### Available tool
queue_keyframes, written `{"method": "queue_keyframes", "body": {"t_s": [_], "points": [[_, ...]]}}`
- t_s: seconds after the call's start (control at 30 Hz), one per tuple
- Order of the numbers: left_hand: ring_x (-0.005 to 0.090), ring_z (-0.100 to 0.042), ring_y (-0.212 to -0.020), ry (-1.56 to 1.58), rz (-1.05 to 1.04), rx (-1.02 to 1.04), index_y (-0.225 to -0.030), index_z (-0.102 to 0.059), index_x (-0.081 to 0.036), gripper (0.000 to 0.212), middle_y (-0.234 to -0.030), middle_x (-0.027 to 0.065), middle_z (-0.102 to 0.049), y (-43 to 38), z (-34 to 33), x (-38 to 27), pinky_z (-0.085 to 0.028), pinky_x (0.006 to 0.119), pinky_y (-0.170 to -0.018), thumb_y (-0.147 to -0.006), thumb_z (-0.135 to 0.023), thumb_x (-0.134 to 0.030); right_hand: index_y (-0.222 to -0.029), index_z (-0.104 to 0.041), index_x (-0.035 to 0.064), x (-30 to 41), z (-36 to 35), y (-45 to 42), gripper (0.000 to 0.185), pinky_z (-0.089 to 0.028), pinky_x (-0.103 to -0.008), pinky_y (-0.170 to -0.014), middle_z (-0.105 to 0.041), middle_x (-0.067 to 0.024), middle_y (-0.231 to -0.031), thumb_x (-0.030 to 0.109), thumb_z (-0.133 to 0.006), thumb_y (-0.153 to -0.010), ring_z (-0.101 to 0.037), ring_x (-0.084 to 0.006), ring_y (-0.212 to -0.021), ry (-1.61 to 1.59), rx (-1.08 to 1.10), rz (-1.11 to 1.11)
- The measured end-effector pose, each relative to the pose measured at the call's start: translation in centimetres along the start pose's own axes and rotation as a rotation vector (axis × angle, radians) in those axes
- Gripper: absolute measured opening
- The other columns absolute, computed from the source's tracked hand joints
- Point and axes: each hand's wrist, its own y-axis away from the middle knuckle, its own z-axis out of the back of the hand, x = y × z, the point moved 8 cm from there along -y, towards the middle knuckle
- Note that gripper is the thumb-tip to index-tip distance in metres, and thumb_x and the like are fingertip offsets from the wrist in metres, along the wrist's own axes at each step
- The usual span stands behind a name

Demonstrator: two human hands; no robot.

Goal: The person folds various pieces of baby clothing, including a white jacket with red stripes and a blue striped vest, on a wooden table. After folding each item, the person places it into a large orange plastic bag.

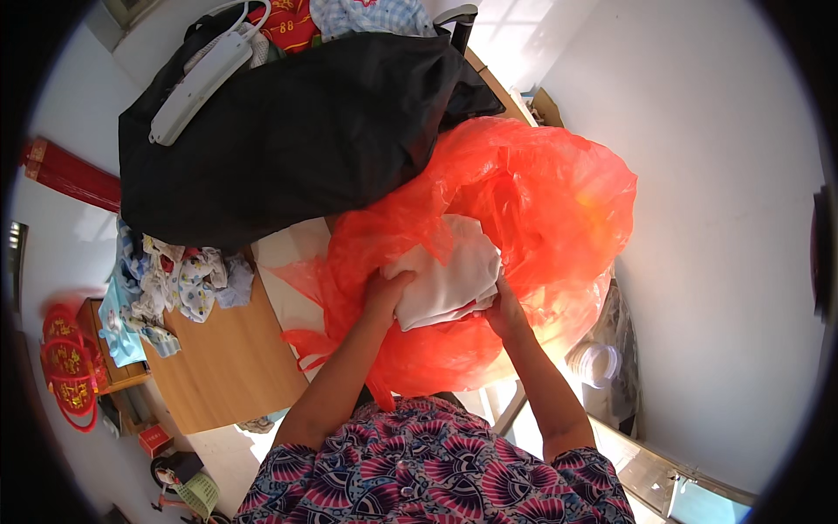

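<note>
Between my two hands is a folded bundle of white cloth (452,275), with a bit of red showing along its near edge. My left hand (387,293) grips its left side, thumb on top. At the right side my right hand (503,306) holds the bundle, its fingers partly hidden behind the cloth. A large, thin red plastic bag (556,196) spreads around the bundle and both hands. One flap of the bag lies over the bundle's upper left part. Whatever else the bag contains is hidden.
Beyond the bag lies a big black fabric bag (281,144) with a white power strip (200,88) on it. Left, crumpled clothes (186,281) sit on a wooden tabletop (222,367). A white wall (713,229) rises at right, near a roll of clear tape (596,364).
</note>
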Motion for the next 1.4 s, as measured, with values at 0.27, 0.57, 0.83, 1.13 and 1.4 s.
{"method": "queue_keyframes", "body": {"t_s": [0.27,0.57,0.83,1.13,1.4], "points": [[0.0237,-0.061,-0.106,-0.398,-0.096,0.073,-0.129,-0.049,0.003,0.061,-0.118,0.0148,-0.06,1.9,-1.6,-4.4,-0.05,0.033,-0.087,-0.076,-0.074,-0.017,-0.133,-0.046,0.0059,2.0,0.2,1.6,0.048,-0.052,-0.0388,-0.086,-0.062,-0.0059,-0.117,0.029,-0.059,-0.093,-0.06,-0.0196,-0.104,-0.193,-0.106,0.247],[0.0262,-0.061,-0.106,-0.443,-0.159,0.198,-0.125,-0.054,0.001,0.061,-0.117,0.0164,-0.063,1.5,-4.9,-8.3,-0.049,0.033,-0.09,-0.073,-0.077,-0.022,-0.114,-0.06,0.0102,-0.7,3.3,2.4,0.024,-0.053,-0.0336,-0.08,-0.066,-0.0016,-0.107,0.019,-0.063,-0.092,-0.064,-0.0163,-0.093,-0.267,-0.198,0.661],[0.0225,-0.059,-0.109,-0.619,0.108,0.174,-0.131,-0.052,-0.002,0.061,-0.12,0.0119,-0.062,-4.2,-1.8,-3.0,-0.046,0.03,-0.093,-0.075,-0.072,-0.018,-0.142,-0.037,0.0084,-1.3,-0.5,1.8,0.075,-0.05,-0.0532,-0.09,-0.05,-0.01,-0.136,0.052,-0.062,-0.087,-0.052,-0.0317,-0.121,-0.62,-0.001,0.271],[0.0274,-0.054,-0.117,-0.473,-0.447,0.299,-0.14,-0.041,-0.002,0.07,-0.126,0.0149,-0.057,0.0,-8.1,-9.6,-0.039,0.033,-0.102,-0.077,-0.067,-0.016,-0.135,-0.041,0.0022,2.7,-0.5,4.1,0.058,-0.05,-0.0391,-0.097,-0.058,-0.0088,-0.122,0.006,-0.067,-0.083,-0.059,-0.0221,-0.11,-0.213,-0.306,0.543],[0.0378,-0.051,-0.119,-0.873,-0.512,0.083,-0.133,-0.045,0.002,0.052,-0.128,0.027,-0.052,-6.3,-5.7,-4.0,-0.041,0.042,-0.1,-0.094,-0.055,-0.031,-0.14,-0.036,0.0071,-2.0,2.0,-2.4,0.061,-0.051,-0.0389,-0.091,-0.05,-0.0095,-0.129,0.012,-0.067,-0.088,-0.053,-0.0248,-0.114,-0.249,-0.44,0.553]]}}
